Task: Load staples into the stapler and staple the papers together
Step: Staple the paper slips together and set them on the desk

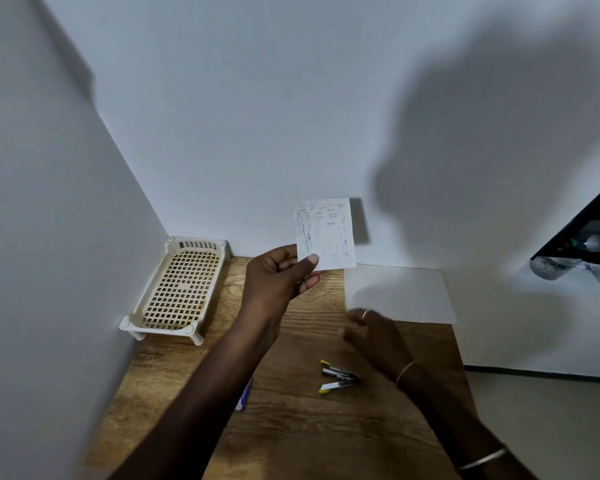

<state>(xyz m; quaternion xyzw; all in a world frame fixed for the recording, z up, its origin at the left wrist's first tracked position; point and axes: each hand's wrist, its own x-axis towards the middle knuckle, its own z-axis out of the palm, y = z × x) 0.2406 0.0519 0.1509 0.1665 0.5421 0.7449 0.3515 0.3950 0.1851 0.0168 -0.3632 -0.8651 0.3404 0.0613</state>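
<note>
Right hand [374, 332] blurred; blue-white item [244, 396] mostly behind left forearm [219, 379]; dark shelf [575, 226] cut by right edge.

A cream lattice rack [179, 289] stands on my wooden tabletop [291, 438], tucked into the far-left corner against the white walls, while a dark shelf [575, 233] with blurred bottles [551, 268] sits off right.

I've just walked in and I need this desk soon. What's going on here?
A person holds up a small slip of paper, pinched in the left hand. The slip is covered in short dark marks, possibly staples. The right hand, blurred and holding nothing, hovers at the near edge of a white sheet lying on the wooden table. The stapler lies swung open on the table, with neither hand on it.
</note>
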